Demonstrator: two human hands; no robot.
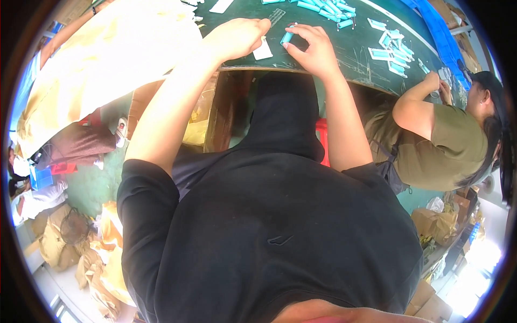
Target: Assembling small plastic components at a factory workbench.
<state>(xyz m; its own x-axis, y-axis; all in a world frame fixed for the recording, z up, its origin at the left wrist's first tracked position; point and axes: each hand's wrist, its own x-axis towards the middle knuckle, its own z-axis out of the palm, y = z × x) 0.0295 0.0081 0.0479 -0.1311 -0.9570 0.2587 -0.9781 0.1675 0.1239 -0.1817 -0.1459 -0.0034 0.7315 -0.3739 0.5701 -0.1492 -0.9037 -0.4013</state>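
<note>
My right hand pinches a light-blue cylindrical battery between thumb and fingers, just above the dark green tabletop. To its left my left hand is closed, fingers curled together; what they hold, if anything, is hidden. A small white flat piece shows right below those fingers, and I cannot tell whether they grip it. Just beyond the left fingertips is a clear plastic strip. Farther back lies a loose pile of similar blue batteries.
Blue batteries in white holders are heaped to the right. Brown paper covers the table's left side. At the right a co-worker in an olive shirt handles something small. Another white piece lies at the back.
</note>
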